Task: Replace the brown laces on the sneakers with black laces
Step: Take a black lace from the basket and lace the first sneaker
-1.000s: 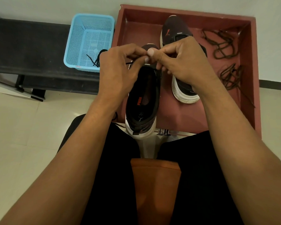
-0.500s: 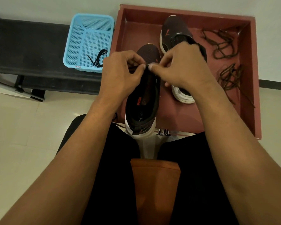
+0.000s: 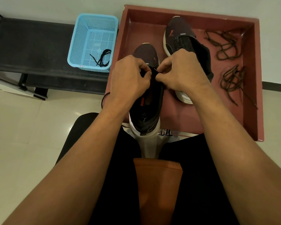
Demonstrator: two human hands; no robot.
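Black lace (image 3: pixel 156 71) shows as a thin dark tip above the near sneaker (image 3: pixel 146 101), and a loop of it hangs out below the left wrist. The right hand (image 3: pixel 182 73) has its grip closed tight, thumb and forefinger pinching that tip. The left hand (image 3: pixel 128 78) faces it, almost touching, its grip also closed, thumb against forefinger, pinching the sneaker's upper at the lacing edge. That sneaker lies toe away from the person at the near left of the red tray (image 3: pixel 185 124), its white heel overhanging the near edge. The second sneaker (image 3: pixel 180 34) lies toward the far edge, around the middle, its heel end hidden behind the right hand. Two tangles of brown laces (image 3: pixel 224 44) lie along the tray's right side, one farther and one nearer. Left of the tray, a blue basket (image 3: pixel 81 46) stands on a black worktop (image 3: pixel 31 46), with a spare black lace (image 3: pixel 102 59) in its near right corner.
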